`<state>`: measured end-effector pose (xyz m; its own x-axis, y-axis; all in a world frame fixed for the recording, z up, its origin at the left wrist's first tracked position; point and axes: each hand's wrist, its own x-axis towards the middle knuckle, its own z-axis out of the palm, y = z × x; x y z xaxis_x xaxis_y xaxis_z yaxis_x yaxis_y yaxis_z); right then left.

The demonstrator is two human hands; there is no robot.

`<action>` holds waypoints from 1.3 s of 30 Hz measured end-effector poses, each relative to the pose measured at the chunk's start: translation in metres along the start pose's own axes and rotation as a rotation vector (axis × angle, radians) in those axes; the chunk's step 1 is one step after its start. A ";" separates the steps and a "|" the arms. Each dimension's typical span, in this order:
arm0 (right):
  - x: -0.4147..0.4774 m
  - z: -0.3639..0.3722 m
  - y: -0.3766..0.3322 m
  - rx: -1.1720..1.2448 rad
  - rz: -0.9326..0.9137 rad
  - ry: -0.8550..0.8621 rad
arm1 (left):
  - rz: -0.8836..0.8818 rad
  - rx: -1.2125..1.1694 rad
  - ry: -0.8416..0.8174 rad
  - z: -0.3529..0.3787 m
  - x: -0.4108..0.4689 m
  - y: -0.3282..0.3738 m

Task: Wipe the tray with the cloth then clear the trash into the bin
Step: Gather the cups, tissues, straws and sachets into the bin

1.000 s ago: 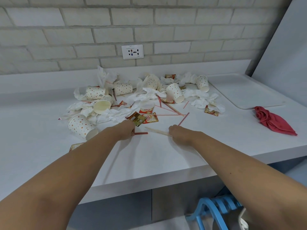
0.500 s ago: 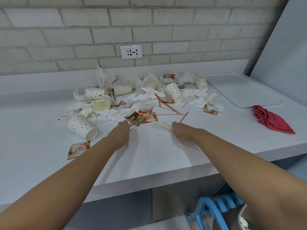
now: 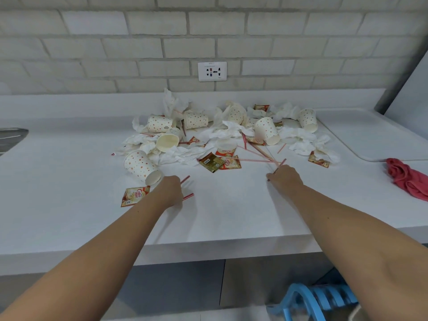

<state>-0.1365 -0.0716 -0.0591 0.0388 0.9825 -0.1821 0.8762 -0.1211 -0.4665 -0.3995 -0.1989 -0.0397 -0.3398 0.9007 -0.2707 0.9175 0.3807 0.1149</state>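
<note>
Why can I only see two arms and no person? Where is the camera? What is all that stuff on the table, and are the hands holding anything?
The camera sits on the person's head and looks down, so you see only their arms, as if through their own eyes. There is just this one view. The left hand grips two striped straws. The right hand seems to pinch a single straw. On the white counter lies trash: dotted paper cups tipped over, crumpled napkins and little sachets. At the far right are a white tray and, next to it, a red cloth that no hand touches.
</note>
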 end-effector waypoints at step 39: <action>-0.083 -0.095 0.141 0.499 0.061 -0.245 | 0.523 -0.508 -0.272 0.027 -0.056 0.268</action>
<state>0.0295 -0.1566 -0.0279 -0.0826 0.9173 -0.3895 0.5399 -0.2873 -0.7912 -0.1289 -0.1527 -0.0194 0.2338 0.9315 -0.2786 0.7154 0.0292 0.6981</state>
